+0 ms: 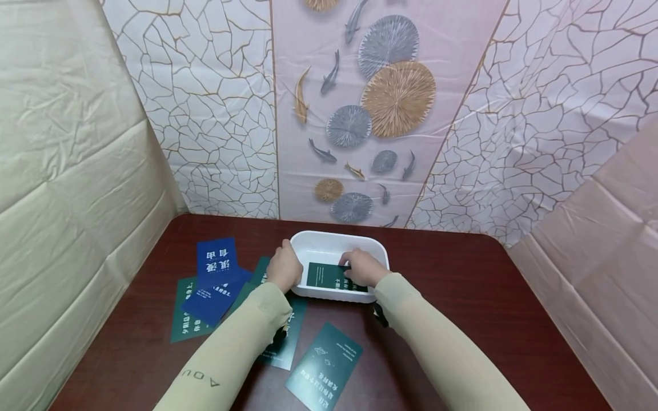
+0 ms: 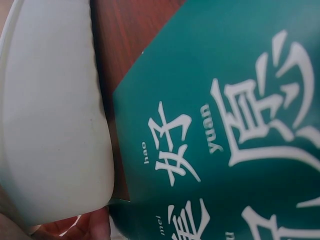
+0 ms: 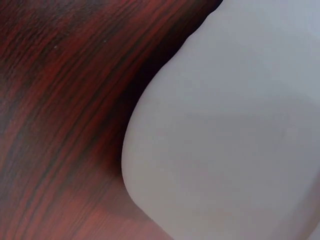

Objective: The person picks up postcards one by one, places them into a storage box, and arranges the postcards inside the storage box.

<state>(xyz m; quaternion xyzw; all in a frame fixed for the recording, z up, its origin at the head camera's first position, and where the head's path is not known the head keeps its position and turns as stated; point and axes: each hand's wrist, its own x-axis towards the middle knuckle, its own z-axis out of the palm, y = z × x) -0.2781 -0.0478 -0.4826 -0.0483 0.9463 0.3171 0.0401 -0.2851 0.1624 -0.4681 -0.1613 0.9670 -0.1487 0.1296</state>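
A white plastic tray (image 1: 334,240) with raised walls stands on the table. At its left end my left hand (image 1: 285,267) grips the rim; in the left wrist view, fingers (image 2: 97,225) curl against the tray wall (image 2: 55,115). My right hand (image 1: 362,267) reaches inside over the right end and pinches a green card (image 1: 324,275) with white writing. That card lies low in the tray, its right part covered by the hand. In the right wrist view only the tray's outer wall (image 3: 215,130) and the tabletop show, with the fingers hidden.
Blue cards (image 1: 217,254) and a green card (image 1: 181,319) overlap on the left of the dark red wooden table (image 1: 442,274). More green cards lie under my left forearm, and another green card (image 1: 325,365) lies in front. Patterned cloth (image 1: 221,114) hangs behind.
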